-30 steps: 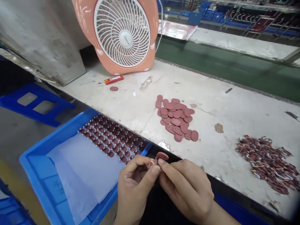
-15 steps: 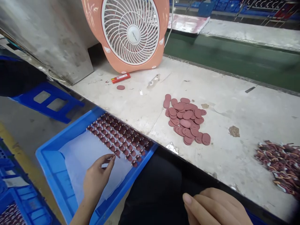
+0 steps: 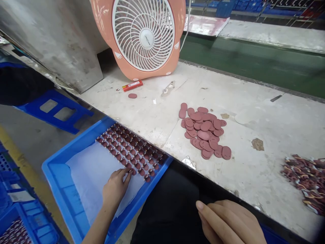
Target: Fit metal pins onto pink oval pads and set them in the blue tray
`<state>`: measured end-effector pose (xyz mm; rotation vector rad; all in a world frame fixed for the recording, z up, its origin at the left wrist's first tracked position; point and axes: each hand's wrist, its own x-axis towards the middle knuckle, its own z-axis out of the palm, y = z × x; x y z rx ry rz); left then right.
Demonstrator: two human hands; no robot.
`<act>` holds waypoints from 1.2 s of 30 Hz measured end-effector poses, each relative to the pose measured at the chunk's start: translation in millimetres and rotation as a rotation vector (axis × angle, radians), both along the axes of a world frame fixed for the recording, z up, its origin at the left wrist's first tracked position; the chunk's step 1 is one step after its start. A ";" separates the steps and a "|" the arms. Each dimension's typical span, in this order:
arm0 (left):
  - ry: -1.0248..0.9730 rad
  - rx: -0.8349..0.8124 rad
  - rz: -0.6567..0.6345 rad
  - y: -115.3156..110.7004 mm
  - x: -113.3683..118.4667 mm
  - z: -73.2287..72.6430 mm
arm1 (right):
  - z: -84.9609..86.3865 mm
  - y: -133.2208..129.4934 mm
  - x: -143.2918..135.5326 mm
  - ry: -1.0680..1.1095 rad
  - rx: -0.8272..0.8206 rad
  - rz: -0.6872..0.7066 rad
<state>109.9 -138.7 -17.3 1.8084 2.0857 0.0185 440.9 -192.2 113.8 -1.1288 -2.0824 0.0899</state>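
While curled nearest, right hand [image 3: 231,220]: fingers side by side, grip impossible to tell.
Left hand [image 3: 114,186]: fingertips at maroon piece [image 3: 133,172], clamped or not unclear.
Blue tray [image 3: 58,183]: piece at a row's end, over white sheet [image 3: 88,176].
Tabletop [image 3: 243,169]: heaped maroon ovals [image 3: 203,135].
Orange fan [image 3: 146,39]: farther back.

My left hand [image 3: 115,188] is down in the tray [image 3: 61,184], fingertips at the edge of the rows of pieces [image 3: 128,145], and those lie on a sheet [image 3: 88,166], along the side next to the bench [image 3: 243,173]! Right of the tray, before the bench's near edge: my right hand [image 3: 231,222]. Up on top, a pile of ovals [image 3: 205,130], a heap of parts [image 3: 306,183] well rightward, a lone oval [image 3: 132,96] leftward, a small box [image 3: 132,85] just behind it, the fan [image 3: 147,39] behind that!
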 end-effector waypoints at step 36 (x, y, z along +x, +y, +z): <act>-0.288 0.834 -0.381 41.1 131.8 113.0 | 36.8 91.5 128.4 -0.065 -0.258 -0.676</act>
